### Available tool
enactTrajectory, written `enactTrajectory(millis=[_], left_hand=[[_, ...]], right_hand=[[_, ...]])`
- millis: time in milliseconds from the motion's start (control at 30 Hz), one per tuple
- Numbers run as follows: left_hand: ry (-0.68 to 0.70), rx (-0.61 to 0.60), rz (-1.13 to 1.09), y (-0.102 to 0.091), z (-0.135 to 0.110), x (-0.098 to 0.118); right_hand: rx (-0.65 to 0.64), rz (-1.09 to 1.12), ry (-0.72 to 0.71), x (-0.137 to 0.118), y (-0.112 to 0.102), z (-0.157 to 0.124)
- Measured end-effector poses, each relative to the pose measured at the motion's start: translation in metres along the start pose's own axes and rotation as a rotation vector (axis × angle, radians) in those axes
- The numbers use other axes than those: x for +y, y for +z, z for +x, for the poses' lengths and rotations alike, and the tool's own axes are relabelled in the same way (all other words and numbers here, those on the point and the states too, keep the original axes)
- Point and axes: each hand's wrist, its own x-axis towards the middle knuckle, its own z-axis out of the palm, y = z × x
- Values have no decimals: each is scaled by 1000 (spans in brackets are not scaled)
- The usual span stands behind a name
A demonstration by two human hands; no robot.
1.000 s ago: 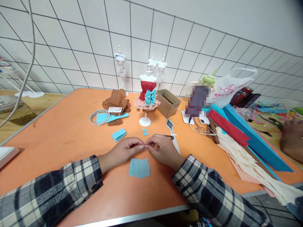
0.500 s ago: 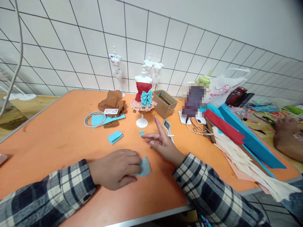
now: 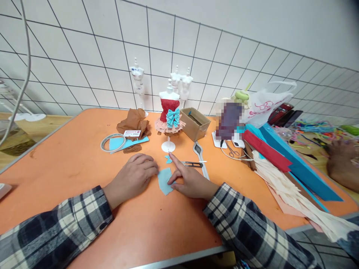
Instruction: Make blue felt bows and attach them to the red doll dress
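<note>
A small light blue paper piece (image 3: 165,182) is between my two hands near the table's middle. My right hand (image 3: 192,182) has thumb and a bent finger on its right edge, with the index finger pointing forward. My left hand (image 3: 135,177) is palm down to the left, fingers curled together and tips out of sight; anything under it is hidden. Beyond them lies a tiny blue paper bow (image 3: 168,159). Behind it stands a small white dress form (image 3: 169,95) wearing a red bodice, pink ruffled skirt and large blue bow (image 3: 173,117). Black-handled thread snips (image 3: 193,164) lie past my right hand.
A tape roll (image 3: 113,142), blue paper strips and crumpled brown paper (image 3: 134,121) lie back left. A cardboard box (image 3: 195,124) stands behind the dress form. Scissors (image 3: 232,150), cables and layered coloured paper (image 3: 269,153) spread rightward. Another person's hand (image 3: 343,160) rests far right.
My left hand has moved forward and left, over where a folded blue paper lay. My right hand has come back onto the light blue piece, which shifted forward; the snips are now uncovered.
</note>
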Motion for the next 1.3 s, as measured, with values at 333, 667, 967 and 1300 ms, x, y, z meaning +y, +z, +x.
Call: enactTrajectory(millis=[333,667,967,1300], left_hand=[[-30,-167,-275,8,3,30],[-107,-202,-265,8,5,29],[-134,-143,-138,9,4,41],[-129,-155,-103,10,6,39]], right_hand=[[92,-84,-52,8,1,3],[201,0,21,3,19,5],[187,-102,74,-5,19,6],[223,-168,17,-3,23,4]])
